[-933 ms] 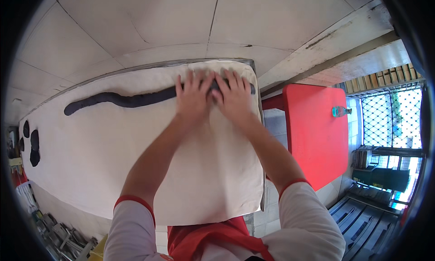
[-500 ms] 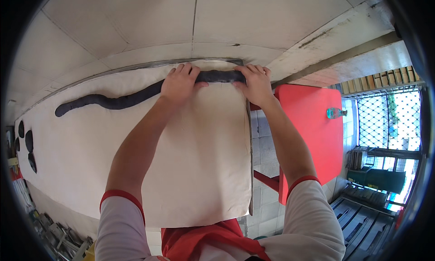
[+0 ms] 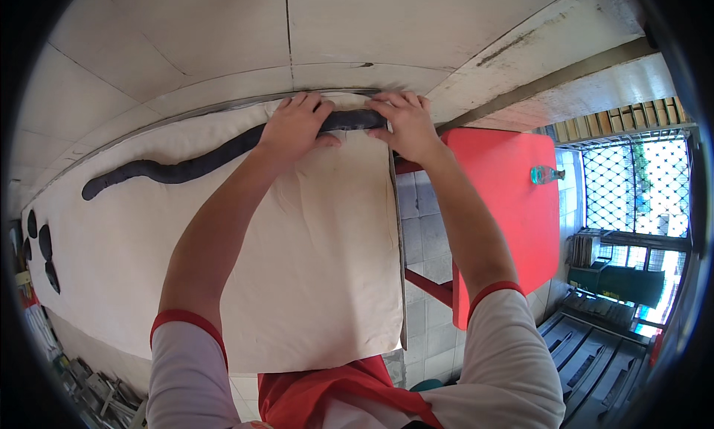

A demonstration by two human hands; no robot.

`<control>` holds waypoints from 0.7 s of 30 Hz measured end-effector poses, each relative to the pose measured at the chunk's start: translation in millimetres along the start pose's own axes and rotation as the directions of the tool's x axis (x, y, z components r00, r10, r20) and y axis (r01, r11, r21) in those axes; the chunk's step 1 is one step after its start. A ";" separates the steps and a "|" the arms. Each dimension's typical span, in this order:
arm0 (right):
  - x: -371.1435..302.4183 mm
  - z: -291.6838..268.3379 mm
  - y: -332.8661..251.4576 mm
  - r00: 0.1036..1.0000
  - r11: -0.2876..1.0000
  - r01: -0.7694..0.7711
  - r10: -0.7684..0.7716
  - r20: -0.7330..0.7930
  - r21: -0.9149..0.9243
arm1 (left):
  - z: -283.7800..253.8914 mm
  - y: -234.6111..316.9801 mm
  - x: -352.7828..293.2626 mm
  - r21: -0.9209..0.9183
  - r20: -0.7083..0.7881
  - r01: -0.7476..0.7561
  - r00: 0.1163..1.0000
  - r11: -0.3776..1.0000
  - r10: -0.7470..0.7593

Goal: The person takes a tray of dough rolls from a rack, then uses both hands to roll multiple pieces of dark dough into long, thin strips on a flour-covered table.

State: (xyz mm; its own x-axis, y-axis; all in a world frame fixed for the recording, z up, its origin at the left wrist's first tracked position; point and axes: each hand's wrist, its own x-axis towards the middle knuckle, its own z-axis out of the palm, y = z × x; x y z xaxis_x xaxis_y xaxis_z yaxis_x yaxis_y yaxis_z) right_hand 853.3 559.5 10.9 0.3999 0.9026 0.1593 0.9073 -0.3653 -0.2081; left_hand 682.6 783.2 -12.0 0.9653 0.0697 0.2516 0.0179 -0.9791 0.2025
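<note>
A long, dark grey roll (image 3: 171, 171), soft-looking like dough or clay, lies in a wavy line along the far side of a cloth-covered table (image 3: 327, 265). My left hand (image 3: 292, 127) is curled over it right of its middle, fingers on the far side and thumb on the near side. At the roll's right end, my right hand (image 3: 411, 127) grips it the same way, its fingers reaching to the table's far edge. A short stretch of the roll shows between the hands; its part under the left palm is hidden.
Several small dark flat pieces (image 3: 46, 243) lie at the table's left end. A tiled wall (image 3: 186, 27) rises along the far edge. To the right stands a red table (image 3: 502, 228) bearing a clear bottle (image 3: 547, 174). Dark slatted furniture (image 3: 595, 362) is at lower right.
The whole view has shifted slightly, moving the scene left in the picture. Both hands keep their places on the roll. More creases show in the cloth near my left hand.
</note>
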 end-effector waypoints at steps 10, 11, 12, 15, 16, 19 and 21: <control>-26.7 24.8 -74.1 0.989 0.988 -0.136 0.139 0.048 -0.069 | -31.8 -26.8 -38.2 0.032 0.056 0.121 0.991 0.992 -0.123; -25.8 27.3 -76.9 0.991 0.991 -0.131 0.132 0.032 -0.040 | -29.9 -34.4 -43.6 0.042 0.100 0.153 0.983 0.987 -0.156; -22.0 32.3 -83.9 0.993 0.993 -0.117 0.118 0.015 -0.024 | -29.3 -42.1 -51.3 0.058 0.085 0.158 0.983 0.986 -0.163; -20.3 39.6 -97.7 0.992 0.991 -0.121 0.123 0.025 -0.058 | -32.4 -53.9 -73.1 0.137 0.028 0.162 0.986 0.977 -0.167; -20.2 41.0 -99.5 0.990 0.987 -0.132 0.135 0.035 -0.088 | -33.6 -55.6 -80.5 0.157 0.033 0.188 0.980 0.970 -0.195; -12.1 46.7 -113.0 0.982 0.982 -0.187 0.188 0.013 -0.035 | -37.8 -65.8 -102.2 0.189 0.035 0.244 0.966 0.951 -0.255; -10.5 53.7 -133.4 0.988 0.988 -0.154 0.153 -0.011 -0.031 | -40.9 -72.2 -107.9 0.158 0.011 0.251 0.967 0.955 -0.256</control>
State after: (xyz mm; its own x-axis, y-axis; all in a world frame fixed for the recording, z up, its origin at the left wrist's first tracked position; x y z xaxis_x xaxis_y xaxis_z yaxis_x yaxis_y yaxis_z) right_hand 721.1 611.0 -14.9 0.5358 0.8332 0.1364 0.8386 -0.5064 -0.2006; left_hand 566.5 854.1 -15.1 0.9315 0.3158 0.1807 0.3005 -0.9477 0.1071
